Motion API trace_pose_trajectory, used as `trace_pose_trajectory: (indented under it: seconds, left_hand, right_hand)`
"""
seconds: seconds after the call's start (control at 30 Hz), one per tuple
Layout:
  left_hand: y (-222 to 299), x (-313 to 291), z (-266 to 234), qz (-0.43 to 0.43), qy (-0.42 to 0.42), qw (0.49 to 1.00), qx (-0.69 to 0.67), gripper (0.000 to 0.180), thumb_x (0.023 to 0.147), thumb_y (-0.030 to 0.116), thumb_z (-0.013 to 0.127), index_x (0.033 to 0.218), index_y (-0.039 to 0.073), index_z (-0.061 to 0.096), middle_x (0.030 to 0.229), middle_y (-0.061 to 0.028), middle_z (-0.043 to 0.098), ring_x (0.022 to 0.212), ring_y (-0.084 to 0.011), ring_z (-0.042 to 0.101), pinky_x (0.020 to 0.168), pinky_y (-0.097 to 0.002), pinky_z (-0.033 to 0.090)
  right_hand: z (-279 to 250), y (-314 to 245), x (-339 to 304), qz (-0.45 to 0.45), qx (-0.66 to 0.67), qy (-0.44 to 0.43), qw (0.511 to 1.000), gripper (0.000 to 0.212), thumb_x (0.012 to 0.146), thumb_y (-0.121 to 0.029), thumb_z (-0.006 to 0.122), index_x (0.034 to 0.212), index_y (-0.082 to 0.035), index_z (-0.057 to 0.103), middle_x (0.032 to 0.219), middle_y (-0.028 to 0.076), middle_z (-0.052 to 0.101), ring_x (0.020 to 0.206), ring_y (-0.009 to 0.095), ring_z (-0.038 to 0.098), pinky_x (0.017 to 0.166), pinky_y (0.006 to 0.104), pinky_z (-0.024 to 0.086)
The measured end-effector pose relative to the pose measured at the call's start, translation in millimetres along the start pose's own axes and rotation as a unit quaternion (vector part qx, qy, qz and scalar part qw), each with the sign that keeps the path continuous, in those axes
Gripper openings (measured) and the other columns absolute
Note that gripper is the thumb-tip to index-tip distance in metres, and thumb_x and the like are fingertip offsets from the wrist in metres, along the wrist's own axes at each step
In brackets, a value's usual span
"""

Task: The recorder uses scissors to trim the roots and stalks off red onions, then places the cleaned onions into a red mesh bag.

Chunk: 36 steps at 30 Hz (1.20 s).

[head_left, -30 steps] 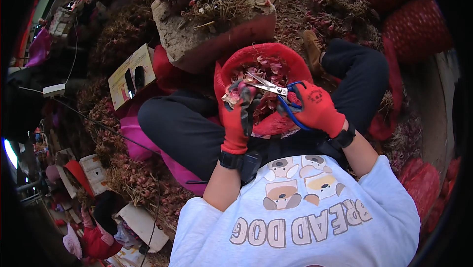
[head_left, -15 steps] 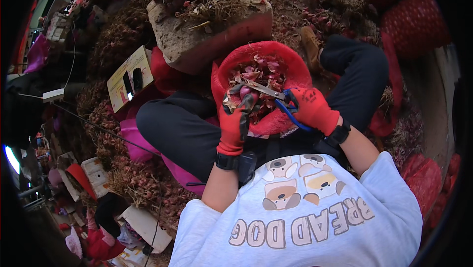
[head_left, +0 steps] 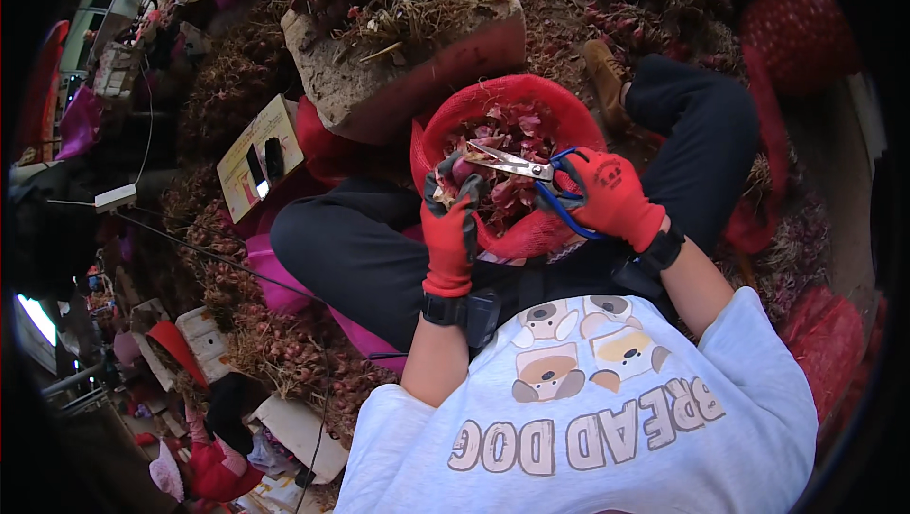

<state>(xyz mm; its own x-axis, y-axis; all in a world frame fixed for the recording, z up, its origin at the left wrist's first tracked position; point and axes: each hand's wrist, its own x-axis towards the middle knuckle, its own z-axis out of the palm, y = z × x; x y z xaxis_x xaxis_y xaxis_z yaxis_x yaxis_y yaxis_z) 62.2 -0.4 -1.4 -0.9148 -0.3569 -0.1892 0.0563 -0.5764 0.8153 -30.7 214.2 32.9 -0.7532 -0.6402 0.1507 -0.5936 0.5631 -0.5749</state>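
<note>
Left hand (head_left: 450,229), fingers curled round shallot (head_left: 463,171): looks light, firm, papery, probably slippery; best gripped by bulb's sides. Right hand (head_left: 614,199) grips blue-handled scissors (head_left: 517,166).

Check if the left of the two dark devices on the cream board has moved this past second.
No: the left dark device lies at the same spot on the cream board.

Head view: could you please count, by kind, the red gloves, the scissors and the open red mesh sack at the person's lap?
Red gloves: 2
Scissors, in the right hand: 1
Open red mesh sack: 1
Total: 4
</note>
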Motion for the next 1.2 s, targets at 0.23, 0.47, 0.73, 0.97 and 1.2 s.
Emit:
trace_pose_trajectory:
  seconds: [0.23,0.47,0.73,0.97,1.2]
  left_hand:
    - [-0.1,-0.9,-5.4,-0.016,-0.008,0.999,0.039,0.045,0.083,-0.015,0.046,0.126,0.001,0.046,0.121,-0.0079,0.053,0.097,-0.0142,0.060,0.087,-0.0243,0.048]
    - [5.2,-0.7,8.2,0.091,0.006,0.984,0.151,0.043,0.083,-0.011,0.052,0.124,0.000,0.047,0.114,-0.0078,0.055,0.102,-0.0142,0.056,0.089,-0.0262,0.047]
    - [-2.7,0.9,6.8,0.127,0.015,0.974,0.188,0.039,0.087,-0.006,0.053,0.124,0.003,0.047,0.115,-0.0067,0.054,0.103,-0.0143,0.056,0.087,-0.0288,0.050]
    - [17.7,0.1,10.9,-0.136,0.012,0.973,-0.185,0.033,0.094,0.025,0.053,0.124,0.010,0.050,0.105,-0.0048,0.060,0.087,-0.0164,0.057,0.071,-0.0256,0.052]
    - [12.8,0.7,-0.3,-0.161,-0.019,0.955,-0.250,0.032,0.096,0.026,0.049,0.124,0.010,0.052,0.105,-0.0032,0.063,0.086,-0.0146,0.059,0.072,-0.0270,0.052]
  right_hand:
    - [6.2,13.7,-7.6,0.015,-0.041,-0.076,0.996,0.040,0.068,-0.039,0.073,0.095,-0.012,0.059,0.078,0.008,0.061,0.075,0.029,0.061,0.068,0.0400,0.047]
    - [-2.0,-1.0,-0.1,0.070,0.053,-0.052,0.995,0.032,0.074,-0.035,0.071,0.094,-0.011,0.062,0.081,0.011,0.063,0.076,0.031,0.062,0.064,0.0377,0.048]
    - [16.2,9.2,-6.4,0.030,0.001,-0.061,0.998,0.038,0.074,-0.045,0.069,0.090,-0.011,0.063,0.080,0.009,0.064,0.075,0.029,0.063,0.063,0.0382,0.048]
    - [-6.7,-11.2,4.3,0.119,0.119,-0.084,0.982,0.034,0.075,-0.037,0.071,0.095,-0.010,0.063,0.085,0.012,0.063,0.079,0.031,0.061,0.067,0.0380,0.048]
    - [-5.5,-6.1,-1.2,0.039,0.047,-0.038,0.997,0.035,0.074,-0.038,0.071,0.092,-0.009,0.063,0.087,0.010,0.064,0.080,0.030,0.062,0.069,0.0369,0.048]
